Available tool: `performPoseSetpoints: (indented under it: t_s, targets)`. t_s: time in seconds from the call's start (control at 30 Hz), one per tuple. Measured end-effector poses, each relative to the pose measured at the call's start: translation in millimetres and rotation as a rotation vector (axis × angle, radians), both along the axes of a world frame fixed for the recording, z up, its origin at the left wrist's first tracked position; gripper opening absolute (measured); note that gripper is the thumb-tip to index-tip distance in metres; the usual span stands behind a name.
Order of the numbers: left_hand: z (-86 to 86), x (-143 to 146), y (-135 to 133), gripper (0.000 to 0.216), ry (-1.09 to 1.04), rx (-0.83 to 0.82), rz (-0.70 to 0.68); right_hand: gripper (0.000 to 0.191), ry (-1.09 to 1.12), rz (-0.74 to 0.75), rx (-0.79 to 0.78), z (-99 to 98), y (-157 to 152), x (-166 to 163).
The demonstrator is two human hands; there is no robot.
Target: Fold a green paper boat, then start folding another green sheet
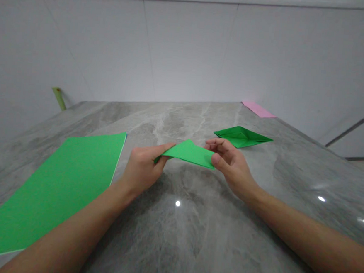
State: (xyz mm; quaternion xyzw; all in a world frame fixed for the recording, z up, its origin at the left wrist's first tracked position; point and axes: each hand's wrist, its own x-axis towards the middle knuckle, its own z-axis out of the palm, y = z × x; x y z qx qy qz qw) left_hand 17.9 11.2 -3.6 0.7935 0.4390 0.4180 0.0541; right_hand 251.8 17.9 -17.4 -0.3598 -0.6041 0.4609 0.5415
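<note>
Between my two hands a folded piece of green paper [189, 152] is held above the grey tabletop, its peak pointing away from me. My left hand [145, 164] is closed on its left end, with the thumb side along the top. At the right end, my right hand [230, 165] pinches the corner with the thumb in front and the fingers curled behind. Just beyond my right hand lies a folded green paper boat shape [242, 136], pointed at both ends. To the left of my left forearm rests a stack of flat green sheets [63, 182].
The marbled grey table [177, 244] runs back to a pale wall [187, 53]. A pink paper [258, 109] lies at the far right edge. A yellow-green strip [59, 98] stands by the far left edge. Light spots reflect on the tabletop.
</note>
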Motion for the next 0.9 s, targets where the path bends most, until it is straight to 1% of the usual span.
performPoseSetpoints:
  t_s: [0.03,0.07,0.1,0.13,0.17,0.23,0.3,0.37,0.4,0.47,0.57,0.63,0.73,0.83,0.9]
  targets:
    - [3.6,2.7,-3.6,0.019,-0.107,-0.092,0.027,0.061,-0.020,0.007,0.060,-0.3,-0.6,0.8]
    - [6.0,6.2,-7.1,0.027,-0.210,-0.205,0.061,0.067,-0.040,0.038,0.097,-0.7,-1.1,1.6]
    - [6.9,10.0,-10.4,0.035,-0.308,-0.329,0.064,0.067,-0.060,0.087,0.103,-1.2,-1.8,2.1]
    - [6.0,14.1,-13.1,0.039,-0.397,-0.464,0.031,0.063,-0.084,0.137,0.079,-1.8,-2.6,2.2]
    - [3.7,18.0,-15.1,0.039,-0.462,-0.590,-0.015,0.054,-0.114,0.182,0.031,-2.4,-3.6,1.8]
    - [-3.8,24.3,-17.0,0.041,-0.505,-0.779,-0.125,0.038,-0.178,0.265,-0.101,-3.5,-5.8,-0.3]
    - [-11.2,27.4,-17.1,0.044,-0.506,-0.989,-0.264,0.035,-0.193,0.312,-0.211,-4.3,-7.2,-2.8]
    - [-15.6,27.5,-16.4,0.045,-0.467,-1.122,-0.371,0.034,-0.165,0.307,-0.261,-5.1,-6.8,-4.1]
    - [-16.7,26.8,-16.0,0.044,-0.444,-1.151,-0.402,0.034,-0.156,0.286,-0.263,-5.5,-5.9,-4.0]
    - [-17.3,25.0,-14.8,0.041,-0.413,-1.154,-0.422,0.034,-0.166,0.230,-0.239,-6.4,-3.5,-2.7]
    - [-17.6,23.9,-12.8,0.037,-0.437,-1.105,-0.415,0.038,-0.205,0.169,-0.206,-7.7,-0.6,-0.3]
    - [-18.0,24.1,-11.7,0.038,-0.450,-1.075,-0.408,0.041,-0.227,0.151,-0.214,-8.1,-0.1,-0.1]
    - [-18.2,23.7,-10.8,0.041,-0.437,-1.084,-0.407,0.042,-0.246,0.172,-0.250,-7.7,-1.2,-1.8]
    - [-17.4,22.9,-11.1,0.041,-0.442,-1.140,-0.464,0.042,-0.227,0.229,-0.273,-6.7,-2.9,-3.7]
    - [-17.2,23.3,-11.8,0.042,-0.433,-1.130,-0.474,0.043,-0.240,0.272,-0.267,-6.2,-3.9,-3.9]
